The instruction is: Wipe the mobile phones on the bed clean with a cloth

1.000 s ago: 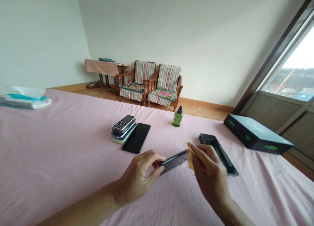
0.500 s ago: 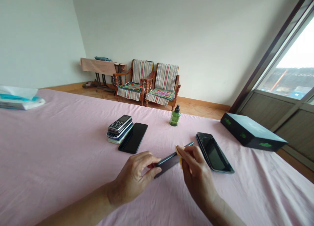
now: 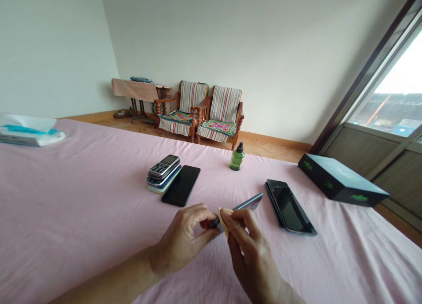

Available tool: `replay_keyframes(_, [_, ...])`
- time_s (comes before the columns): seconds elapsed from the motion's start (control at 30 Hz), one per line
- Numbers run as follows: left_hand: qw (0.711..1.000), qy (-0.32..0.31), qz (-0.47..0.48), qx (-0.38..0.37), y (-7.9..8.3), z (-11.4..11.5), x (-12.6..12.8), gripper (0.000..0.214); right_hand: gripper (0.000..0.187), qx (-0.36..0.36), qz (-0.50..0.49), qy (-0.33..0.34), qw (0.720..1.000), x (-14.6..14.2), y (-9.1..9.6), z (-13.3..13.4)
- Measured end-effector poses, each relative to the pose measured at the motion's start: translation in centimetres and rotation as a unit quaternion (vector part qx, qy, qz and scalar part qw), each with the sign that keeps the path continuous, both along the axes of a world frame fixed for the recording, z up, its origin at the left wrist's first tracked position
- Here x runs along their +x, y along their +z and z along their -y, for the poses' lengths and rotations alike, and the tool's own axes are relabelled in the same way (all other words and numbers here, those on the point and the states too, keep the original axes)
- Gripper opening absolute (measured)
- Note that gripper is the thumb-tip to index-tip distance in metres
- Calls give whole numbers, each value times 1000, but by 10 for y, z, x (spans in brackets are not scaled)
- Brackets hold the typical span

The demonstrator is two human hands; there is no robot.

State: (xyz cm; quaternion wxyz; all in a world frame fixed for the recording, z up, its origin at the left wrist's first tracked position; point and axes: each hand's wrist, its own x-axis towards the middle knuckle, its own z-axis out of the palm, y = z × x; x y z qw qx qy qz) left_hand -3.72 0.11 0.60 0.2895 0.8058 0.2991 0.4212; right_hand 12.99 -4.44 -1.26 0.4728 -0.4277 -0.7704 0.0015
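My left hand (image 3: 186, 236) pinches the near-left end of a dark smartphone (image 3: 253, 201), which is tilted on its long edge above the pink cloth. In my right hand (image 3: 252, 251) is a small yellow cloth (image 3: 223, 219), folded over the phone's upper edge close to my left fingertips. The right hand hides the middle of the phone. Beyond my left hand, a black smartphone (image 3: 181, 185) lies flat beside a stack of several phones topped by a keypad phone (image 3: 165, 165). Right of my right hand, a dark phone (image 3: 292, 206) rests on top of another one.
A green spray bottle (image 3: 236, 158) stands near the far edge of the pink tablecloth (image 3: 99, 198). At the right lies a black box (image 3: 343, 181) with green lettering. A tissue pack (image 3: 31, 134) sits far left. Two wooden chairs (image 3: 217, 115) stand beyond the table.
My right hand has slid the yellow cloth leftward along the phone's edge, toward my left hand. The left hand keeps its grip, and the view has shifted slightly.
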Motion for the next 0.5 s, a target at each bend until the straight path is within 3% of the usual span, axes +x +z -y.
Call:
replay_keyframes(0.27, [1000, 3, 0, -22, 2, 0, 0, 17, 50, 1, 27, 63, 998, -6, 6, 6])
replay_keyframes(0.5, [999, -17, -6, -29, 1, -1, -2, 9, 54, 1, 115, 86, 990, 0, -3, 6])
